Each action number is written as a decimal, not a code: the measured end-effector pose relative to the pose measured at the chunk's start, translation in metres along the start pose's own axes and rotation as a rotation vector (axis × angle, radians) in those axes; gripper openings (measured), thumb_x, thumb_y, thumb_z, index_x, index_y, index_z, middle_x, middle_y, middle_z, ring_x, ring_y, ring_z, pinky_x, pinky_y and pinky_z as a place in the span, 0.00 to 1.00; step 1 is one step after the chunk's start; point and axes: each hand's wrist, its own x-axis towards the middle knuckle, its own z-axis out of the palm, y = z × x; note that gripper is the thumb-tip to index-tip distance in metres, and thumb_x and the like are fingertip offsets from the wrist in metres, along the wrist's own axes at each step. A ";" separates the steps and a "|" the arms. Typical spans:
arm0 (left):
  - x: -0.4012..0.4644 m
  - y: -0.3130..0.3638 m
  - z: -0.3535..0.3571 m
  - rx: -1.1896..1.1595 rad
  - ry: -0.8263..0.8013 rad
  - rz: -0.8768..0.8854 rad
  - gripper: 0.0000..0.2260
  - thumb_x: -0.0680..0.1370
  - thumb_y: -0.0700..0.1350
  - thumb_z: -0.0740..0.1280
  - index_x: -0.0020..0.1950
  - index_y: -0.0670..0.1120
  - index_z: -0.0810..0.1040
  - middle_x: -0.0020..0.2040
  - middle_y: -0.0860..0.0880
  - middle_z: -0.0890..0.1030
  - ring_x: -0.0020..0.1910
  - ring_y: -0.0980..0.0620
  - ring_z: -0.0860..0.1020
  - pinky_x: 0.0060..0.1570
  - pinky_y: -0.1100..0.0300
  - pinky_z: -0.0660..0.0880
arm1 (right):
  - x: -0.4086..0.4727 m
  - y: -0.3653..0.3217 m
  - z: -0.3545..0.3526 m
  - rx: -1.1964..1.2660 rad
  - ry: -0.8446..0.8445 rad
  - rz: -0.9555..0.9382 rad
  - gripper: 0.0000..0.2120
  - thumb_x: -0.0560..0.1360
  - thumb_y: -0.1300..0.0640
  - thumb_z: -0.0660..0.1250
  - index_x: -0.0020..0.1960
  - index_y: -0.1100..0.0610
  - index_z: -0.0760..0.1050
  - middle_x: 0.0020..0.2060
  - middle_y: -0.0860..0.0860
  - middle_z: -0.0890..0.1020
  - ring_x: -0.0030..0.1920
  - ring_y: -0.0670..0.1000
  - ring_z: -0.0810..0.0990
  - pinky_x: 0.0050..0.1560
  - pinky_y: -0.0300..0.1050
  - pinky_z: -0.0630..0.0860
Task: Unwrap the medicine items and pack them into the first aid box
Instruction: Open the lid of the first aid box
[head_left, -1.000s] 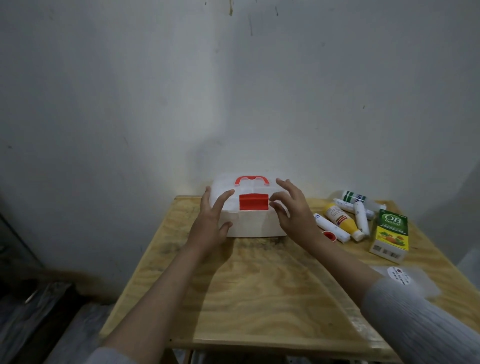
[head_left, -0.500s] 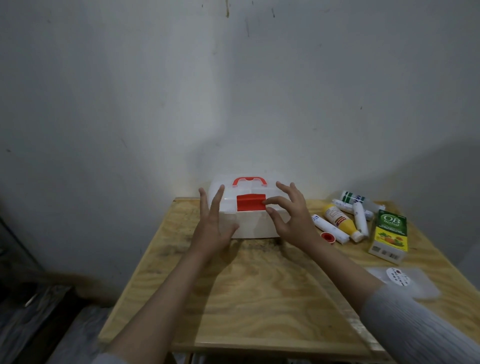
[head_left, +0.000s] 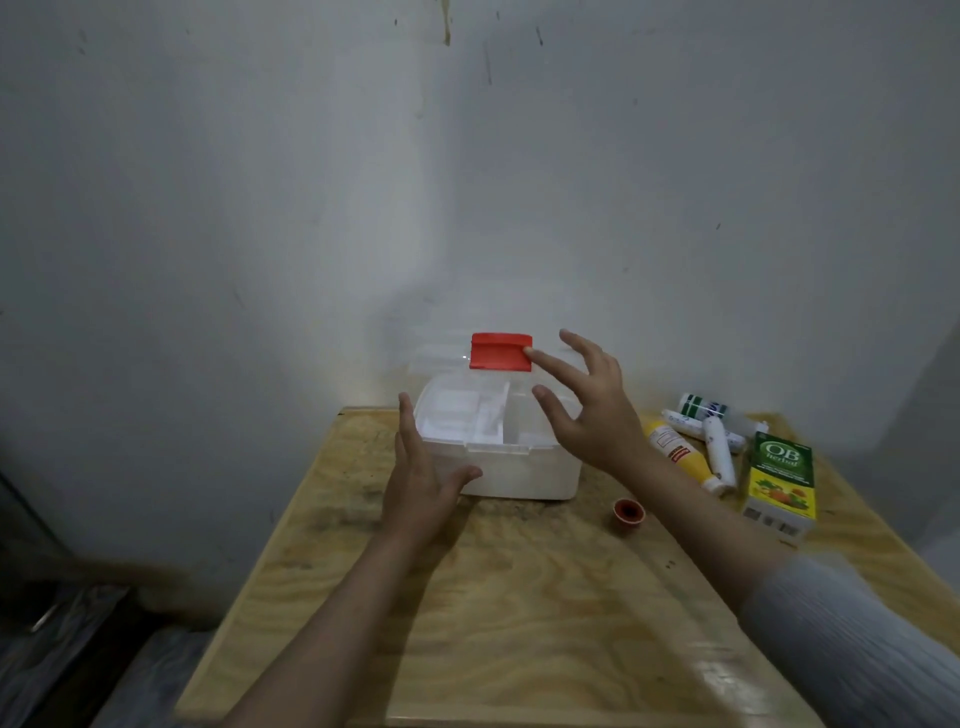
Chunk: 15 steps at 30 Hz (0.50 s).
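Note:
A white first aid box (head_left: 519, 475) stands at the table's far middle with its clear lid (head_left: 441, 358) swung up; a red latch (head_left: 500, 352) tops the lid. White dividers show inside. My left hand (head_left: 421, 478) rests flat against the box's left front corner, fingers apart. My right hand (head_left: 587, 405) hovers over the box's right side, fingers spread, one fingertip touching the red latch. To the right lie a yellow tube (head_left: 675, 452), white tubes (head_left: 719, 457), a green-and-white bottle (head_left: 701, 405) and a green and yellow OB herbal carton (head_left: 779, 480).
A small red cap (head_left: 629, 513) lies on the wooden table (head_left: 519, 597) in front of the box's right corner. A grey wall rises directly behind the table. The table's left edge drops to a dark floor.
The lid was down with my right fingers at the red latch; now it stands raised, and my right hand has risen with it. My left hand stays at the box's left side.

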 end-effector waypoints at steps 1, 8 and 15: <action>0.001 0.000 0.000 -0.001 -0.001 0.001 0.55 0.67 0.53 0.76 0.73 0.66 0.33 0.77 0.49 0.54 0.74 0.45 0.60 0.56 0.57 0.64 | 0.007 0.001 -0.001 -0.009 0.002 0.003 0.20 0.76 0.51 0.65 0.67 0.45 0.70 0.70 0.58 0.66 0.69 0.60 0.63 0.63 0.50 0.63; -0.002 -0.003 -0.003 0.010 0.001 0.060 0.42 0.69 0.49 0.74 0.73 0.60 0.49 0.73 0.49 0.61 0.69 0.51 0.64 0.57 0.61 0.68 | 0.059 0.021 0.003 0.098 0.061 0.119 0.19 0.76 0.52 0.64 0.67 0.49 0.71 0.69 0.60 0.63 0.70 0.57 0.64 0.67 0.46 0.62; -0.002 -0.002 -0.002 -0.064 0.011 -0.031 0.36 0.67 0.60 0.73 0.69 0.54 0.60 0.69 0.52 0.66 0.64 0.56 0.66 0.54 0.54 0.78 | 0.075 0.035 0.018 0.180 0.103 0.190 0.23 0.77 0.53 0.62 0.70 0.50 0.64 0.63 0.57 0.67 0.64 0.51 0.69 0.61 0.38 0.65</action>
